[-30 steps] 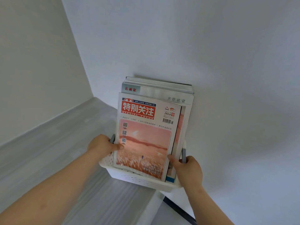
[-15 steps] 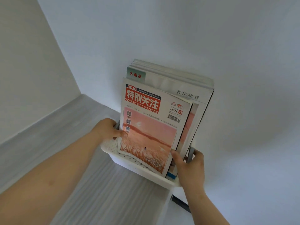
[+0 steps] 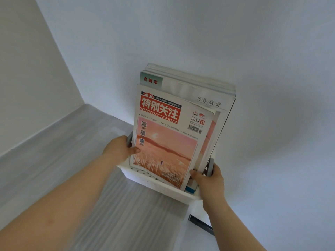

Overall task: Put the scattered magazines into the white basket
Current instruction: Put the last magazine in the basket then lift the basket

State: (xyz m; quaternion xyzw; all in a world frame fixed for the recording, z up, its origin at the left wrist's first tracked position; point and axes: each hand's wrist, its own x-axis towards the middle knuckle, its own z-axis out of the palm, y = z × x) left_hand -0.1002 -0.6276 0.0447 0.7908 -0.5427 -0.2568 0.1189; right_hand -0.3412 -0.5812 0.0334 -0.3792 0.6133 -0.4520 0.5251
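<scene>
We grip the white basket (image 3: 155, 185) at both ends: our left hand (image 3: 117, 151) is wrapped around its left grey handle, thumb pressed on the front magazine (image 3: 168, 142), and our right hand (image 3: 211, 180) is clamped on the right grey handle, thumb against that cover's lower right corner. The basket sits at the counter's (image 3: 72, 160) far right corner, close to the wall (image 3: 253, 51). The magazines (image 3: 190, 87) stand upright inside it, packed together, taller ones behind the pink-covered one.
</scene>
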